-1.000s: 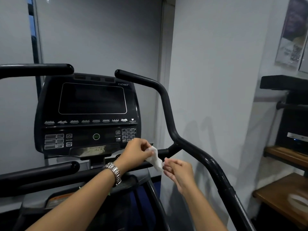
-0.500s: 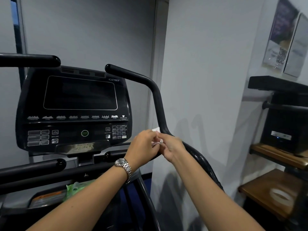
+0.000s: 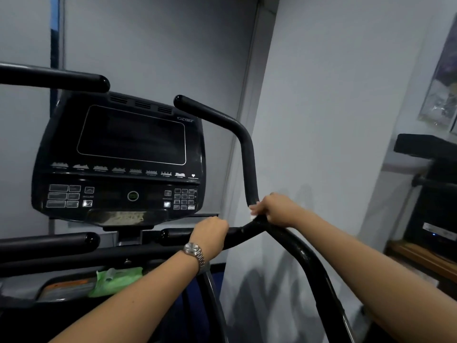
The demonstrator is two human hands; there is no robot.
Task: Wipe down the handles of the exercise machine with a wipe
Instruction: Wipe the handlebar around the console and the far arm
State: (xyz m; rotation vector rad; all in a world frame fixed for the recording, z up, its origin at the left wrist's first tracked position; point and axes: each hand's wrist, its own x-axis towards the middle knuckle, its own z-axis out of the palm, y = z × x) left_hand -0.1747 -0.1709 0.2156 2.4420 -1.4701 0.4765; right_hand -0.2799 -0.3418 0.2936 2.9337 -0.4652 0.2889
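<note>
Gripping the handle [image 3: 248, 164] at its bend, a person's right hand [image 3: 279, 210] curls its fingers around a white wipe [image 3: 253, 214], which is pressed against the black tube just below the upright section. The left hand [image 3: 210, 233], a watch [image 3: 194, 252] on its wrist, closes its fingers around the inner bar [image 3: 175, 236] beneath the console [image 3: 118, 157]. A green packet [image 3: 116, 280] lies lower down.

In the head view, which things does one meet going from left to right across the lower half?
green packet, left hand gripping the handle, white wipe, right hand, wooden shelf
</note>
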